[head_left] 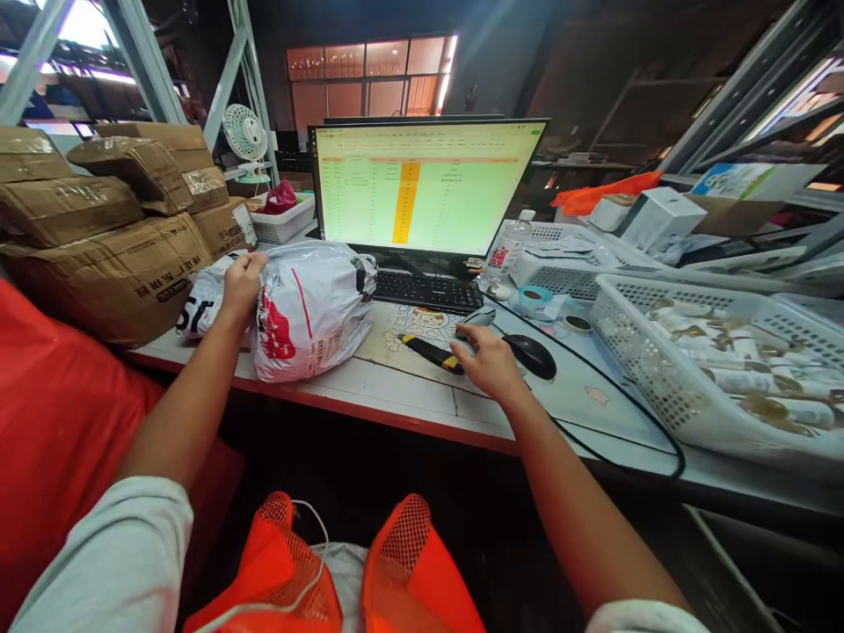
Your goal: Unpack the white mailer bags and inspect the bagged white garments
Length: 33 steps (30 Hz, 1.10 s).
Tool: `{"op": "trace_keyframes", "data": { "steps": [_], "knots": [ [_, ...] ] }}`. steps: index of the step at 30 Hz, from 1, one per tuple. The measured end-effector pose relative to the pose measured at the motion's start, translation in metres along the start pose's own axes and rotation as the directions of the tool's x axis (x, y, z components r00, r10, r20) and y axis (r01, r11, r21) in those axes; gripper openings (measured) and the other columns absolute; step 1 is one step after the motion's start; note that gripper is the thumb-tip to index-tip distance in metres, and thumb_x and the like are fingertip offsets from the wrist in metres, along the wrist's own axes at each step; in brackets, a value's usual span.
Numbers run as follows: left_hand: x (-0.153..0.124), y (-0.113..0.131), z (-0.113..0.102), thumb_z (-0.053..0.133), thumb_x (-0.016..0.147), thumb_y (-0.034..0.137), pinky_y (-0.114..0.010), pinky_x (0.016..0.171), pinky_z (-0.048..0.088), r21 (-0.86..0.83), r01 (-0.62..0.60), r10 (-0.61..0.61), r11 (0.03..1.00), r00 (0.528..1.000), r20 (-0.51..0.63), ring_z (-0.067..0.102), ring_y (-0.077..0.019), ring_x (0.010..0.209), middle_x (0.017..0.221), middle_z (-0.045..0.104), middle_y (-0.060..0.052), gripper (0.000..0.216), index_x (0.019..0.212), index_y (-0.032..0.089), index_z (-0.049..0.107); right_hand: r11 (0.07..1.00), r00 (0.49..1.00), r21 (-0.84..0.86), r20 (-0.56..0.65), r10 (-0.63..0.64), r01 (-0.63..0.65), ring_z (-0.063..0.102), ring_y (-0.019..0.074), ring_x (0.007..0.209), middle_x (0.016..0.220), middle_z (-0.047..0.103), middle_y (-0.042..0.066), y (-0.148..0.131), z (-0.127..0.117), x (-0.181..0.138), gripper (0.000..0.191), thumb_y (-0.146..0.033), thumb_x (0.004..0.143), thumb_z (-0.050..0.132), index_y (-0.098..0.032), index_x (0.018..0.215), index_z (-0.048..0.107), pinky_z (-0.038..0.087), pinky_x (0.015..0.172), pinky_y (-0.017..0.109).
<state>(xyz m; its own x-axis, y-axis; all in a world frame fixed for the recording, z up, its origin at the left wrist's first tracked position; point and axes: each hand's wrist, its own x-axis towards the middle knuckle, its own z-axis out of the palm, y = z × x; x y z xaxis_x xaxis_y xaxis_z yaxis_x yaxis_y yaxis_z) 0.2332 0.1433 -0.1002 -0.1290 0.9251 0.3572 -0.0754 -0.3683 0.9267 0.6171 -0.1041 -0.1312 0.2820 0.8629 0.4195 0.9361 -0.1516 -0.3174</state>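
Observation:
My left hand [243,283] is closed on the edge of a crumpled white plastic mailer bag [221,294] with black lettering. Right beside it bulges a fuller white plastic mailer bag [315,308] with a red print and a label, at the desk's front edge. Above the desk mat, my right hand [489,359] has its fingers apart and nothing visibly gripped. Its fingertips are close to the end of a black and yellow utility knife [430,352]; whether they touch it I cannot tell. A grey object [478,318] lies just beyond those fingers, partly hidden.
A black mouse [529,355] sits right of my right hand, its cable curving nearby. Behind are a keyboard [422,290] and a lit monitor [422,189]. Cardboard boxes [112,272] are stacked left. A white basket [650,352] of small rolls, a bottle [511,246] and tape [534,297] stand right.

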Motion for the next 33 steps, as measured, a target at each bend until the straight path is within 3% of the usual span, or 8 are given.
{"op": "trace_keyframes", "data": {
  "steps": [3,6,10,13,16,21,26,33],
  "knots": [
    [-0.035,0.006,-0.021,0.063,0.086,0.063,-0.029,0.085,0.053,0.002,-0.207,0.207,0.978,0.977,-0.043,0.065,-0.0202,0.106,0.122,0.067,-0.010,0.052,0.116,0.020,0.060,0.998,0.999,-0.054,0.008,0.046,-0.045,0.064,0.0312,0.115,0.128,0.069,0.017,0.009,-0.007,-0.008,0.050,-0.037,0.094,0.051,-0.011,0.134,0.066,0.049,0.107,0.044],
    [-0.092,0.011,-0.032,0.070,0.083,0.065,-0.041,0.106,0.051,0.177,-0.378,0.363,0.909,0.925,0.111,0.057,-0.0284,0.133,0.145,0.056,-0.012,0.069,0.136,0.026,0.051,0.966,0.983,-0.183,-0.009,0.181,-0.180,0.060,0.0337,0.124,0.136,0.065,0.019,0.018,-0.013,-0.012,0.051,-0.036,0.095,0.049,-0.011,0.138,0.064,0.046,0.110,0.045],
    [-0.145,0.001,-0.019,0.083,0.071,0.066,-0.051,0.117,0.040,0.491,-0.467,0.453,0.736,0.878,0.156,0.049,-0.0363,0.140,0.146,0.053,-0.020,0.095,0.144,0.019,0.045,0.892,0.937,-0.311,0.012,0.349,-0.329,0.058,0.0373,0.127,0.141,0.060,0.022,0.023,-0.012,-0.005,0.058,-0.041,0.097,0.049,-0.009,0.145,0.057,0.046,0.108,0.047],
    [-0.142,-0.013,-0.007,0.072,0.083,0.066,-0.047,0.107,0.045,0.579,-0.438,0.486,0.687,0.870,0.081,0.059,-0.0340,0.123,0.124,0.064,-0.018,0.069,0.126,0.016,0.055,0.856,0.904,-0.360,0.074,0.422,-0.370,0.058,0.0390,0.129,0.144,0.057,0.024,0.021,-0.006,0.002,0.062,-0.043,0.099,0.049,-0.009,0.151,0.051,0.047,0.106,0.048],
    [-0.120,-0.018,-0.007,0.062,0.093,0.060,-0.037,0.086,0.048,0.615,-0.387,0.459,0.687,0.887,0.045,0.065,-0.0275,0.094,0.092,0.067,-0.011,0.041,0.097,0.019,0.059,0.831,0.869,-0.393,0.137,0.475,-0.393,0.059,0.0404,0.130,0.142,0.058,0.028,0.019,-0.001,0.006,0.068,-0.046,0.099,0.050,-0.007,0.155,0.044,0.048,0.104,0.050],
    [-0.095,-0.006,-0.012,0.060,0.095,0.053,-0.031,0.065,0.035,0.639,-0.351,0.439,0.685,0.898,0.023,0.055,-0.0202,0.064,0.066,0.057,-0.003,0.037,0.077,0.022,0.052,0.801,0.848,-0.428,0.130,0.514,-0.420,0.065,0.0412,0.123,0.131,0.065,0.030,0.017,-0.001,0.011,0.066,-0.046,0.099,0.051,-0.005,0.151,0.045,0.051,0.099,0.050],
    [-0.101,0.003,-0.003,0.058,0.097,0.052,-0.031,0.063,0.031,0.594,-0.380,0.425,0.709,0.903,0.070,0.054,-0.0195,0.064,0.067,0.057,-0.002,0.034,0.081,0.022,0.053,0.791,0.842,-0.460,0.153,0.518,-0.403,0.067,0.0401,0.119,0.127,0.067,0.029,0.018,-0.002,0.017,0.056,-0.041,0.097,0.051,-0.004,0.139,0.054,0.053,0.096,0.048],
    [-0.135,-0.016,0.019,0.054,0.099,0.057,-0.033,0.073,0.043,0.511,-0.458,0.473,0.728,0.874,0.110,0.063,-0.0245,0.081,0.081,0.062,-0.006,0.037,0.087,0.022,0.054,0.777,0.855,-0.532,0.173,0.489,-0.336,0.068,0.0384,0.117,0.126,0.068,0.029,0.015,0.000,0.023,0.048,-0.031,0.098,0.045,-0.002,0.133,0.058,0.053,0.094,0.045]
  ]
}}
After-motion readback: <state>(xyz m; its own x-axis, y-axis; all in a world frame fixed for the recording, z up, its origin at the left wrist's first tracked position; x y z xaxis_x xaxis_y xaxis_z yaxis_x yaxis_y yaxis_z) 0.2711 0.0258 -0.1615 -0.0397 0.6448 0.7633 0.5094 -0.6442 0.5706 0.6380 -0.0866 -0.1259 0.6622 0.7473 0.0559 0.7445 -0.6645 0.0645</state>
